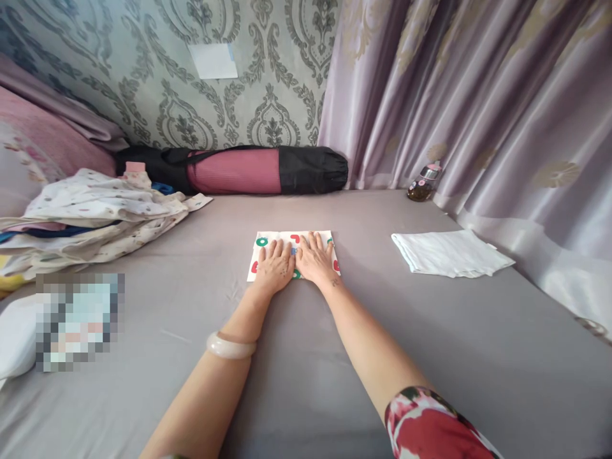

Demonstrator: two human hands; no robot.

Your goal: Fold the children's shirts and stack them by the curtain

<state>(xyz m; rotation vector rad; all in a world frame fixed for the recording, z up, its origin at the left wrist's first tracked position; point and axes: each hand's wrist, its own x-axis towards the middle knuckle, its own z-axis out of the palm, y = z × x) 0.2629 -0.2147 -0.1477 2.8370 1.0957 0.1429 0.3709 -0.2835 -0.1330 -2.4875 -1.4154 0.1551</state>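
A small white rectangle of folded cloth (293, 238), printed with red, green and blue shapes like letters, lies flat on the grey sheet (296, 357). On its left half rests my left hand (276, 266), palm down with fingers stretched out. Flat on the right half lies my right hand (315, 258), its fingers spread a little. The two hands nearly meet at the thumbs and cover the middle of the cloth. To the right, apart from both hands, is a folded white cloth (452, 252).
A pile of clothes (102, 213) sits at the left, near a blurred-out object (81, 322). Along the wall lies a long pink and black bag (234, 171). A bottle with a pink top (423, 182) stands by the curtain (459, 95) at the back right.
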